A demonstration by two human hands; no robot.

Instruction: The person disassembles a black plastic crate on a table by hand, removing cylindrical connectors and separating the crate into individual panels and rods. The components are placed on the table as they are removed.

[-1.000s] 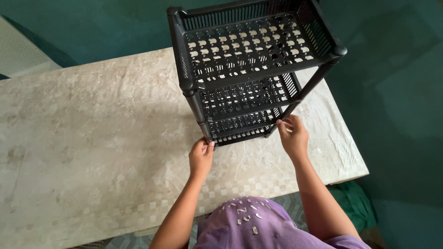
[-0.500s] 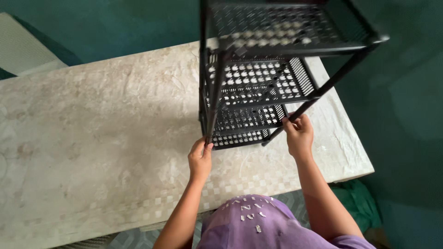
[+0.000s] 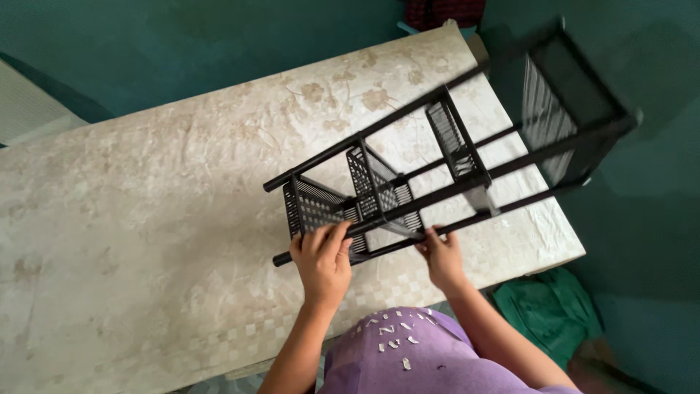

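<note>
My left hand [image 3: 322,257] wraps the black tiered rack [image 3: 408,182] at its bottom tier, right hand [image 3: 442,255] pinching a leg — grip closed both sides, steadying it tipped over the table [image 3: 146,219].

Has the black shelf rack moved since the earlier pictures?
Yes. The black shelf rack stood upright on the table before; now it is tipped over, its top leaning right past the table's edge.

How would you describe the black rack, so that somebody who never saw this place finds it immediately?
Look at the wide table under a pale, flower-patterned cloth. Over its right end hangs a black plastic rack, tipped over, with the left hand and right hand gripping its lower end. It is the only dark, slotted frame of shelves and thin poles here.
</note>
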